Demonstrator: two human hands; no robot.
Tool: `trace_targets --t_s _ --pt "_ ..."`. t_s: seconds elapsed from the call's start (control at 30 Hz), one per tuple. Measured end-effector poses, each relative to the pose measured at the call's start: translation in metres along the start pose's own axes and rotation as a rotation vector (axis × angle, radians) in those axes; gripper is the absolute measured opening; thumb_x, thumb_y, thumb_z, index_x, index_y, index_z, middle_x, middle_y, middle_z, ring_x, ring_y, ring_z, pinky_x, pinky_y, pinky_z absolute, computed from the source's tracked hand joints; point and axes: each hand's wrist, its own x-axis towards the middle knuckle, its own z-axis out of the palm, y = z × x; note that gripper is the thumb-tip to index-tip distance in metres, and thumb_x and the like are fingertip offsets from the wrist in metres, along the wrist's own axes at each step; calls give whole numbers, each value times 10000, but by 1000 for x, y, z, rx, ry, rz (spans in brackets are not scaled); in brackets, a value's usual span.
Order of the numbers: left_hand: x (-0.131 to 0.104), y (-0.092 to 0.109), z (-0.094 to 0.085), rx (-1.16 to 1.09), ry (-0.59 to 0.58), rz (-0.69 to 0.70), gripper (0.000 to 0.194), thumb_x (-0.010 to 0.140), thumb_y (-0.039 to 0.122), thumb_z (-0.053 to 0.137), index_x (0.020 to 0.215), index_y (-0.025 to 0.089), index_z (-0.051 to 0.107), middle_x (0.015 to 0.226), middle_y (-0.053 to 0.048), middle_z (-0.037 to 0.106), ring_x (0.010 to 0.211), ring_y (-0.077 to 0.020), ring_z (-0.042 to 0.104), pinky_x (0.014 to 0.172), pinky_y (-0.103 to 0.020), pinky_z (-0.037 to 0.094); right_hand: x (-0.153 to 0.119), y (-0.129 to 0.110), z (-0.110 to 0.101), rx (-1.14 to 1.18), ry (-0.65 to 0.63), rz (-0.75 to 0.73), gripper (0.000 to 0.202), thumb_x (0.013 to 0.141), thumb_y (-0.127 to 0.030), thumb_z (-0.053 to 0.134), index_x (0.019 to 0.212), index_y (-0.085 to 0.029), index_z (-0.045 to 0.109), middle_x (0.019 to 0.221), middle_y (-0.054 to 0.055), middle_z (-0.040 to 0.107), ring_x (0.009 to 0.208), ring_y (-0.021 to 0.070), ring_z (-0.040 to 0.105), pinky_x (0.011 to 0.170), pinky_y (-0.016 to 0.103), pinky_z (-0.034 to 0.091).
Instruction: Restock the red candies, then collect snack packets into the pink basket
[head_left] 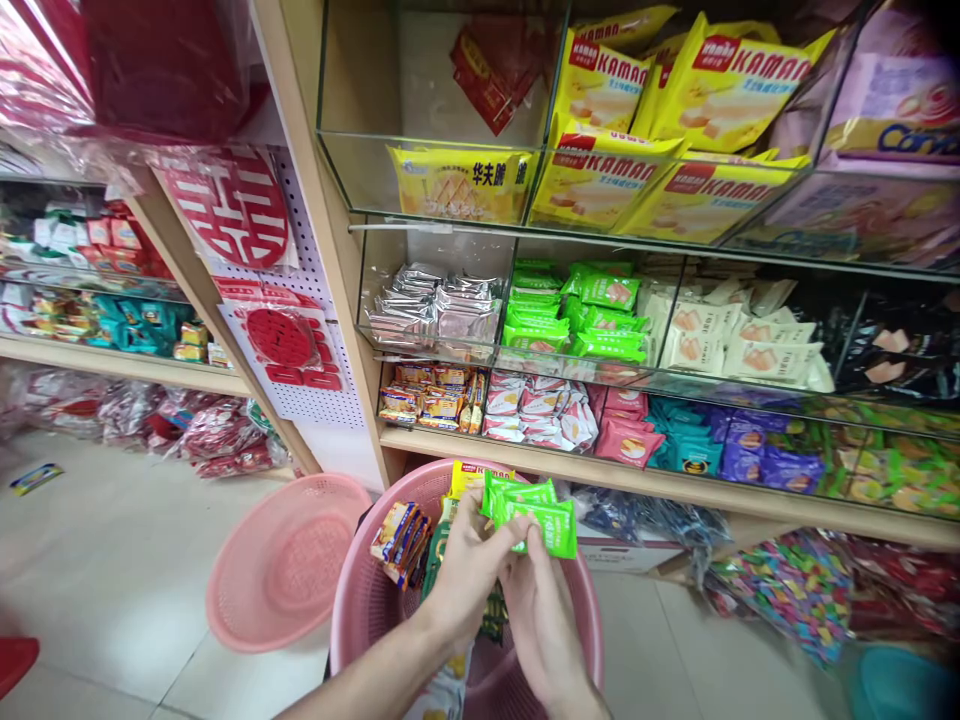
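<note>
Both my hands are closed on a few green snack packets (551, 528), held over a large pink plastic basket (352, 600). My left hand (465, 565) grips them from the left, its thumb lying across the lower packet. From below, my right hand (540, 600) pinches the same packets near their lower edge. Inside the basket, orange-and-blue snack packets (403, 545) lie at the left and a yellow packet (469, 478) at the back. Dark green packets (435, 560) are partly hidden by my left hand.
A second pink basket (289, 560) stands on the floor to the left. Ahead, shelf bins hold green packets (536, 320), silver packets (435, 305), cream packets (694, 335) and yellow bags (600, 175). Bags of colourful sweets (795, 590) lie low at the right, near a teal tub (900, 680).
</note>
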Motion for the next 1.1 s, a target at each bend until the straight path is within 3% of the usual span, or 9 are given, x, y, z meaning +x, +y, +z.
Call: trace_targets --t_s 0.17,0.27,0.4,0.53,0.8,1.0,1.1 --pt "-12 5 -1 80 3 27 428 643 266 791 1006 197 574 1045 -55 652 995 -201 602 890 -309 461 -1 -3 0 29 89 5 402 831 -430 583 1203 -276 579 1159 16 664 1087 213 579 927 372 468" --pt "-16 9 -12 175 -18 -17 379 712 331 733 1028 197 570 1049 -46 645 989 -189 585 827 -276 470 -2 -9 -2 72 97 38 404 806 -392 626 1195 -290 582 1115 -6 682 1019 186 605 894 334 478" --pt "-13 11 -34 317 -16 -80 335 828 472 561 909 152 623 889 -48 639 808 -150 563 689 -250 471 -4 -19 -6 86 133 141 336 792 -374 644 1111 -271 635 1021 -16 711 937 150 623 835 285 489" --pt "-11 9 -47 357 -23 -145 403 785 534 584 797 132 616 674 -5 576 633 -119 533 628 -250 464 -6 -25 -8 89 117 236 291 766 -336 662 1039 -236 667 960 -2 721 895 149 628 800 277 492" --pt "-29 1 -44 327 -108 -164 303 780 453 634 802 151 636 797 -3 610 779 -134 568 807 -283 474 -7 -27 -10 90 132 225 173 739 -335 681 869 -223 702 846 -15 726 824 160 640 825 313 492" --pt "-39 -8 -43 544 -202 -41 408 863 495 495 880 141 698 808 -35 641 781 -161 552 757 -289 469 -9 -23 -16 52 111 234 298 787 -404 642 1023 -224 679 925 7 733 890 171 646 840 311 490" --pt "-39 -5 -42 573 -236 -59 434 877 498 464 918 135 700 854 -49 662 802 -177 570 739 -295 473 -9 -24 -17 76 124 252 272 773 -402 658 990 -240 688 913 -10 737 874 166 653 843 310 498"
